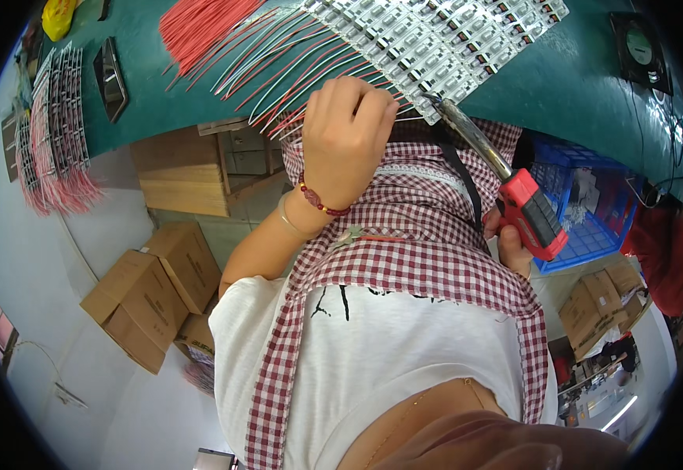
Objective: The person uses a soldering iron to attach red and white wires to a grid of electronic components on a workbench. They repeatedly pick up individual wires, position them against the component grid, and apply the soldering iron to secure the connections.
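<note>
My left hand (345, 133) is closed in a pinch at the near edge of a panel of small silver modules (428, 47). Its fingertips are mostly hidden, but a thin wire (410, 108) runs from them to the panel's near corner. Red and white wires (294, 70) fan out leftward from the panel, some passing under the hand. A red and black soldering iron (531, 213) is gripped in my right hand (512, 249), which the handle partly covers. The iron's metal shaft slants up and left, its tip at the panel's near corner.
A bundle of red wires (204, 31) lies on the green table (545, 102). At the left are a dark phone-like slab (110, 78) and wired strips (59, 117) hanging over the edge. A small black fan-like device (641, 48) stands right, above a blue crate (592, 215). Cardboard boxes (142, 301) stand below.
</note>
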Motion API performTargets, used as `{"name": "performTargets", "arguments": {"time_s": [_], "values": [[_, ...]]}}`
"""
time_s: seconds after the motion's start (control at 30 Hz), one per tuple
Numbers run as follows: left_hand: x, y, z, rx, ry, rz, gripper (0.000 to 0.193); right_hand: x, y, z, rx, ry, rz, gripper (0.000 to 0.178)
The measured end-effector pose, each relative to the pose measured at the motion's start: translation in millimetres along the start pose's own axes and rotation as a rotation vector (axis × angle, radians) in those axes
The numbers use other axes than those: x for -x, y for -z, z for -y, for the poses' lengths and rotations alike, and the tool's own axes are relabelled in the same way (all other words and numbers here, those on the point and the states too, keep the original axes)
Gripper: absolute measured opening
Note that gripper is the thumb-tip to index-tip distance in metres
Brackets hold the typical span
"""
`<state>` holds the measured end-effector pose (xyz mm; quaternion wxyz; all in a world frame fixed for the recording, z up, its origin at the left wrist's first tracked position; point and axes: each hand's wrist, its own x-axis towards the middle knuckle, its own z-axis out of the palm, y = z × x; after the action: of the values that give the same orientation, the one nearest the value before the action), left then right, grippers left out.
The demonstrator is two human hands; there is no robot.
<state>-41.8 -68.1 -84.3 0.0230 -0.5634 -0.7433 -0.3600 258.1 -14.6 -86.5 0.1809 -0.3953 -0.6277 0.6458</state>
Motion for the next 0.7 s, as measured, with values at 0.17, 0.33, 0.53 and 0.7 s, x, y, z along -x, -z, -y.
{"name": "performTargets", "arguments": {"time_s": [0.17,0.33,0.53,0.7], "values": [[-2.0,-1.4,-11.9,-0.011,-0.019,0.031,0.016,11.0,-6.3,2.3,-0.185,-0.068,-0.077,0.033],[-2.4,-2.6,-13.7,0.003,0.011,0.09,0.014,15.1,1.2,-6.9,-0.134,-0.06,-0.017,0.036],[-5.3,-2.4,-17.5,-0.017,0.014,0.129,0.013,9.0,-0.8,-6.8,-0.028,0.02,-0.046,0.035],[-5.8,-3.3,-18.3,-0.024,0.017,0.137,0.012,4.2,-7.0,-3.7,-0.005,0.094,-0.084,0.032]]}}
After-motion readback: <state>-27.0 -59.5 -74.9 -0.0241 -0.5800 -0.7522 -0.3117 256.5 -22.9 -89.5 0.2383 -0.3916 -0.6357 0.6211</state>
